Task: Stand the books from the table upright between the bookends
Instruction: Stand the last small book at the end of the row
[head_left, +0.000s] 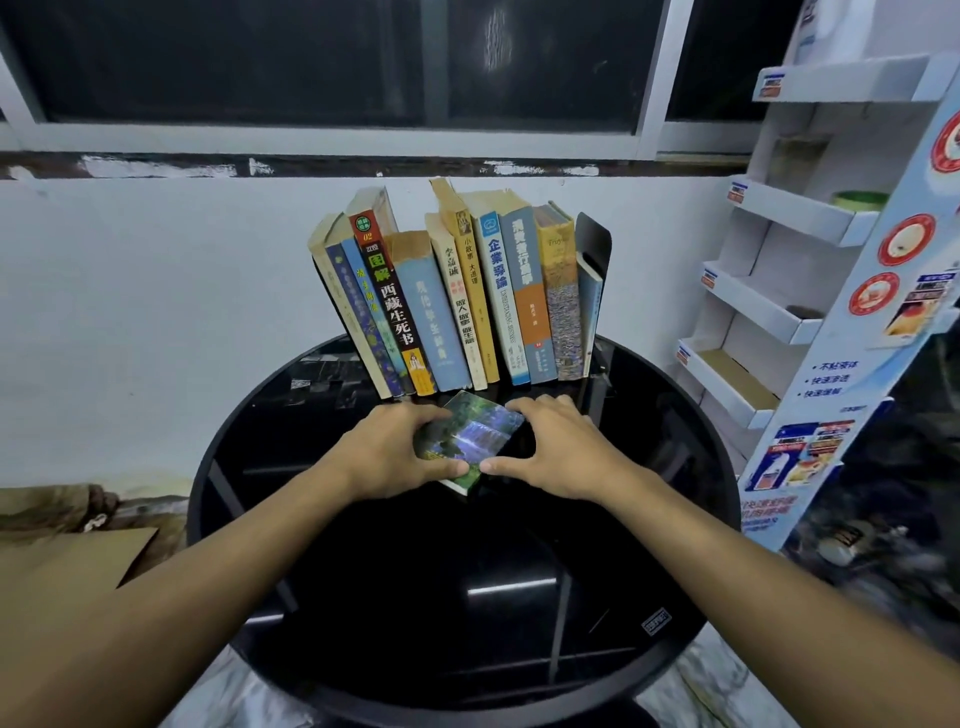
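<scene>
Left grip (387, 447) is wrapped over the near-left edge of the waterfall-cover book (475, 434), fingers curled onto its cover, so I call that grasping the book; right grip (558, 449) is spread loosely, thumb touching the book's near corner and fingers arched by its right edge, not clenched on it that I can tell. From the head view, the only one I have, that book lies flat and slightly skewed on the glossy black round bench (649, 519), just in front of the row of upright books (452, 301). By my reading the job is nearly through: eleven or so volumes already stand, leaning somewhat to the left, with the dark right bookend (595, 244) visible behind the thin last book; the left bookend I cannot make out. I see no other loose book on the bench, so this looks like the last one. It sits directly under and between both grips, near the feet of the standing row. A cardboard display rack (789, 291) stands off to the right.
</scene>
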